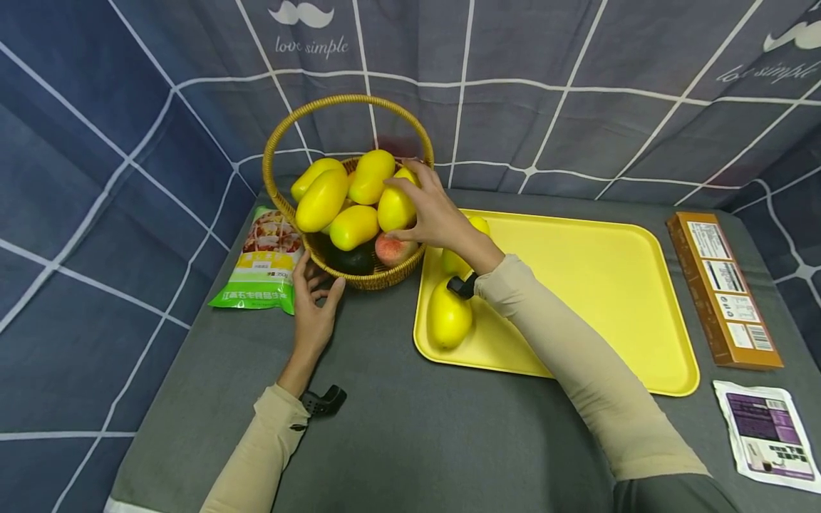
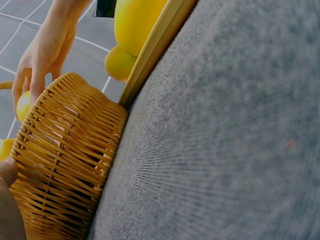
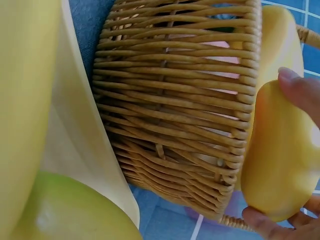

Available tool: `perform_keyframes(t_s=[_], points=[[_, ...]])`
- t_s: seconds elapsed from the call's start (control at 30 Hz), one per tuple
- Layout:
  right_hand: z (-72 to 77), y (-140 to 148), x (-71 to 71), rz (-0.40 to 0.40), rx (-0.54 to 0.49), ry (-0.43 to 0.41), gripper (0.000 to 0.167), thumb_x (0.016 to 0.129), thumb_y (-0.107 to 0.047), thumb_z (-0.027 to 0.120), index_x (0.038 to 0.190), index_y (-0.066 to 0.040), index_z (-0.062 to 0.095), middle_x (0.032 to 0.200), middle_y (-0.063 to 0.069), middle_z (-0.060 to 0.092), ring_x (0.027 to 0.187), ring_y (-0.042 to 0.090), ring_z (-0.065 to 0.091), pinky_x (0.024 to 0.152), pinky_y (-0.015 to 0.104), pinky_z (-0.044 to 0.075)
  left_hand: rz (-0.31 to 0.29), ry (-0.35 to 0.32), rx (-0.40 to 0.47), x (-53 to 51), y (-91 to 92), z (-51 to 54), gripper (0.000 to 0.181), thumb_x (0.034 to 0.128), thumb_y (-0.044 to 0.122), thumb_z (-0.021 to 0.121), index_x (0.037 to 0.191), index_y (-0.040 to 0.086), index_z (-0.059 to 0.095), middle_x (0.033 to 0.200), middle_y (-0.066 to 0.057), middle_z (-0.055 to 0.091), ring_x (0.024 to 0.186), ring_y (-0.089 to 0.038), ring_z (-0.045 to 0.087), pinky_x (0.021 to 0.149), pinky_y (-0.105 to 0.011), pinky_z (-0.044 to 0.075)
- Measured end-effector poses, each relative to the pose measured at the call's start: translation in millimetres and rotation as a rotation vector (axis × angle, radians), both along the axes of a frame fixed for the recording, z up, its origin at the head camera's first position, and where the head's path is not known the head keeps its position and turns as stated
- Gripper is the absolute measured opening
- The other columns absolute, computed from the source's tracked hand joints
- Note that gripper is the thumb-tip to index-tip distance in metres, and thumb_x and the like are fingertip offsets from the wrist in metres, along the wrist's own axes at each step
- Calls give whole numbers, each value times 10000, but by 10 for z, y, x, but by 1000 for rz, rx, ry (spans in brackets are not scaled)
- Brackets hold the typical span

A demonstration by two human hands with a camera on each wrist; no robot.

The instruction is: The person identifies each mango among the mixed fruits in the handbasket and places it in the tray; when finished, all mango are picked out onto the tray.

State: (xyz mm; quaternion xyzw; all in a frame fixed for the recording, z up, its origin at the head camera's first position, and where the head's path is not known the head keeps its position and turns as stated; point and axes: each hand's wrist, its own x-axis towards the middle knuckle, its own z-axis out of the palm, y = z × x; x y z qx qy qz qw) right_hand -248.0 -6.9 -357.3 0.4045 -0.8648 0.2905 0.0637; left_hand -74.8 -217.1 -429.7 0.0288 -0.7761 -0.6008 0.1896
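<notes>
In the head view, my right hand (image 1: 439, 217) holds a yellow mango (image 1: 395, 208) at the right side of the wicker basket (image 1: 378, 279). The right wrist view shows fingertips and thumb at opposite ends of this mango (image 3: 280, 155), above the rim. My left hand (image 1: 314, 313) rests against the basket's front left wall; in the left wrist view its thumb (image 2: 7, 172) touches the wicker near the rim. More mangoes (image 1: 322, 201) are heaped in the basket, over a dark green avocado (image 1: 353, 261) and a pinkish peach (image 1: 393, 249).
A yellow tray (image 1: 577, 285) lies right of the basket, with a mango (image 1: 451, 317) and other yellow fruit partly hidden by my right arm. A green food bag (image 1: 259, 267) lies left of the basket. At far right are a brown box (image 1: 725, 292) and a white-purple pouch (image 1: 770, 431).
</notes>
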Motion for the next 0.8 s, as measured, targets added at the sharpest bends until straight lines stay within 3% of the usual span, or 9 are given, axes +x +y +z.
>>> perform_keyframes(t_s=[0.2, 0.47, 0.8], points=[[31, 81, 53, 41, -71, 43, 799, 732, -425, 854, 1397, -148, 509, 1570, 158, 232, 1467, 315, 180, 1167, 486, 259, -2, 11, 1, 0, 3, 5, 720, 967, 69, 598, 1548, 18, 175, 1467, -292, 346, 1228, -366, 460, 872, -272, 424], [58, 293, 168, 34, -134, 96, 759, 702, -401, 853, 1359, -167, 555, 1544, 155, 291, 1446, 318, 229, 1130, 519, 309, -4, 4, -2, -7, 13, 0, 718, 970, 74, 597, 1548, 22, 174, 1467, -281, 346, 1234, -373, 458, 872, -264, 419], [30, 592, 301, 46, -161, 127, 751, 678, -352, 872, 1325, -119, 570, 1524, 180, 310, 1438, 343, 232, 1128, 544, 295, 3, -3, 3, 5, 12, 8, 718, 971, 85, 599, 1548, 21, 176, 1466, -300, 333, 1234, -381, 449, 877, -279, 407]])
